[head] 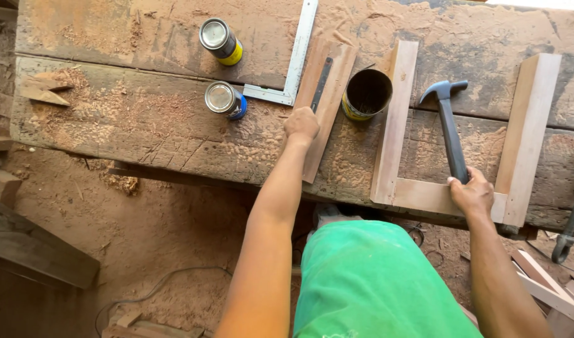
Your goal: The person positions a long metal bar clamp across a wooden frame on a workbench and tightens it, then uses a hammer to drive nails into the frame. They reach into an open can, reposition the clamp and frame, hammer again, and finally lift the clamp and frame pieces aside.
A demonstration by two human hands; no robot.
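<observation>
Two hands share the work: right hand (pixel 471 195) clenches the claw hammer (pixel 450 128) on the U-shaped wooden frame (pixel 396 119), so the left hand (pixel 301 124), closed on the dark tool (pixel 321 83) atop the short board (pixel 325 103), should steady it.

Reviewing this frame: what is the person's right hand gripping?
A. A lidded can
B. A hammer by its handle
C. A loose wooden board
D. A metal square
B: the right hand is closed around the dark handle of the hammer, which lies inside the U-shaped wooden frame on the workbench; the left hand rests on a wooden board.
</observation>
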